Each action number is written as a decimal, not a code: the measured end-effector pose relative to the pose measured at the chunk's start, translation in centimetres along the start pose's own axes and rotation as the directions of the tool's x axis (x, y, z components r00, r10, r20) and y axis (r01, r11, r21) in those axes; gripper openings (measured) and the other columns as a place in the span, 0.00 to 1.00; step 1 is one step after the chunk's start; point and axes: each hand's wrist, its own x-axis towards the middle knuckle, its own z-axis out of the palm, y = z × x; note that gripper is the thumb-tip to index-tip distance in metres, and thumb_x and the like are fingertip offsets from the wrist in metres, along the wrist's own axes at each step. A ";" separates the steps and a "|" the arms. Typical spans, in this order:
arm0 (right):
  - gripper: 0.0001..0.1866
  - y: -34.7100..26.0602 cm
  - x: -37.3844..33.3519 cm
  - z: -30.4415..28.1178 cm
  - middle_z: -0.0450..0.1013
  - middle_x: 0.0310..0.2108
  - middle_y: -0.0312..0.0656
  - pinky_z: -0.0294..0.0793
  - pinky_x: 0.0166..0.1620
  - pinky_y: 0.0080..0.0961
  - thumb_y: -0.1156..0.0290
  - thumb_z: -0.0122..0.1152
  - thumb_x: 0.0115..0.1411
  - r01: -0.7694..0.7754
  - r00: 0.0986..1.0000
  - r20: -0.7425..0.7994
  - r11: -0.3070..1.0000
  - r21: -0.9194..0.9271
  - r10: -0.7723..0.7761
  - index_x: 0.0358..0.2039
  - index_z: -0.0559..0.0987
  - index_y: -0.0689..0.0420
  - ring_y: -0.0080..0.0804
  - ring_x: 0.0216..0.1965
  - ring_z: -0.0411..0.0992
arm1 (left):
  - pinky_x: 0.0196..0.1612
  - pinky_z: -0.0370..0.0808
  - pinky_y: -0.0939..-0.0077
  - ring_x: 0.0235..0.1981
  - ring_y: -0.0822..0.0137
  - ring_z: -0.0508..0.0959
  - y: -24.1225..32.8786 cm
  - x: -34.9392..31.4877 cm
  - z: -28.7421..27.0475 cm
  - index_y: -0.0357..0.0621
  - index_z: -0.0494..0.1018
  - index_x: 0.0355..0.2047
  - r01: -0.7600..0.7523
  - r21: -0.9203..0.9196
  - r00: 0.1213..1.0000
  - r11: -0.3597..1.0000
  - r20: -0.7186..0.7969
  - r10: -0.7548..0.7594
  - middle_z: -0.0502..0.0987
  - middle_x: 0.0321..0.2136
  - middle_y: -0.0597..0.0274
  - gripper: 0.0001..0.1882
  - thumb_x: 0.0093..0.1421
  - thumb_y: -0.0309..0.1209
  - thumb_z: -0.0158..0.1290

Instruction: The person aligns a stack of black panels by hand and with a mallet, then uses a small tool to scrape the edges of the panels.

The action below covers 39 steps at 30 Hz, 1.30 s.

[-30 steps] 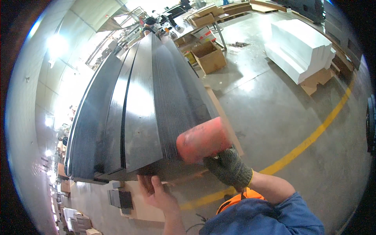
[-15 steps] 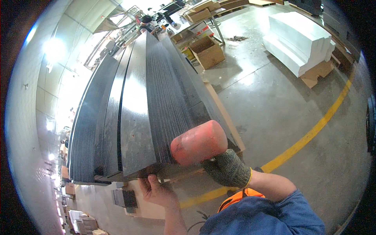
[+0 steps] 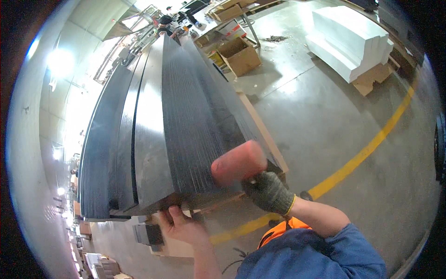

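A large stack of long black wood-grained boards (image 3: pixel 151 153) runs away from me. My left hand (image 3: pixel 183 229), bare, is at the near end of the stack with its thumb and fingers apart, touching just below the board's edge; some fingertips are hidden. In a grey knitted glove with a yellow cuff, my right hand (image 3: pixel 272 194) is closed round the handle of a mallet. The mallet's thick red head (image 3: pixel 239 162) is over the right side of the stack, slightly blurred. The glove hides most of the handle; I cannot tell whether the head touches the boards.
A light board edge (image 3: pixel 265 128) runs along the stack's right side. Beyond it stand an open cardboard box (image 3: pixel 239 60) and a white stepped block (image 3: pixel 348 44) on cardboard. A yellow line (image 3: pixel 367 158) curves across the floor. Another person (image 3: pixel 165 28) is at the far end.
The mallet and my right hand have shifted slightly right relative to the stack. My left hand stays at the boards' near end. The whole view has shifted a little.
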 end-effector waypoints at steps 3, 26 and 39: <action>0.08 1.1 -0.5 0.1 0.74 0.26 0.49 0.73 0.31 0.44 0.66 0.61 0.53 0.013 0.988 0.156 0.995 -0.100 0.003 0.32 0.76 0.54 0.54 0.31 0.74 | 0.51 0.70 0.68 0.43 0.62 0.73 -1.0 0.0 -0.4 0.27 0.66 0.51 -0.002 0.066 1.000 0.998 0.021 0.001 0.74 0.45 0.50 0.17 0.64 0.26 0.48; 0.05 2.8 -2.3 -0.7 0.74 0.25 0.47 0.71 0.27 0.44 0.69 0.56 0.53 0.014 0.998 -0.053 0.999 -0.037 -0.015 0.30 0.77 0.52 0.53 0.26 0.73 | 0.51 0.69 0.71 0.47 0.62 0.72 -1.1 -2.2 -0.1 0.30 0.62 0.55 -0.052 0.249 0.999 0.967 0.010 0.052 0.71 0.47 0.51 0.24 0.57 0.20 0.47; 0.05 3.1 -4.3 -0.4 0.73 0.21 0.49 0.70 0.25 0.47 0.67 0.56 0.52 0.063 0.990 0.136 0.990 -0.129 -0.045 0.26 0.76 0.53 0.54 0.23 0.72 | 0.50 0.70 0.72 0.43 0.64 0.73 -4.4 -3.2 -0.5 0.32 0.66 0.51 0.215 0.167 0.964 0.962 0.124 -0.237 0.74 0.45 0.57 0.26 0.49 0.13 0.53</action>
